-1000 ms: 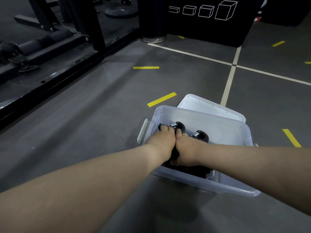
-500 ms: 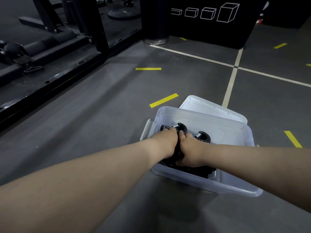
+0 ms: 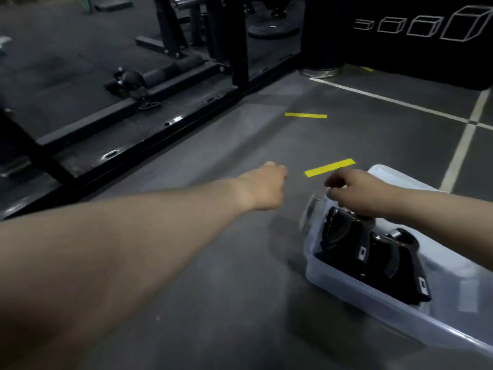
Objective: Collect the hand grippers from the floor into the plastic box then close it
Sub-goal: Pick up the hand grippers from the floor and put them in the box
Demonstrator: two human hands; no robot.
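The clear plastic box (image 3: 373, 292) stands open on the floor at the lower right. Several black hand grippers (image 3: 344, 233) lie inside it, packed side by side. Its white lid (image 3: 384, 170) lies on the floor just behind the box, partly hidden by my right arm. My right hand (image 3: 354, 190) hovers over the box's far left corner, fingers bent and slightly apart, holding nothing. My left hand (image 3: 264, 186) is out over the bare floor to the left of the box, curled into a loose empty fist. No hand gripper shows on the floor.
A black steel rack frame (image 3: 149, 129) with a padded roller (image 3: 160, 73) runs along the left. A black box printed with cube outlines (image 3: 426, 28) stands at the back right. Yellow tape strips (image 3: 329, 167) and white lines (image 3: 458, 153) mark the grey floor.
Both hands have come up out of the box, leaving the hand grippers inside. My left hand has swung left over the floor, and my view has turned left.
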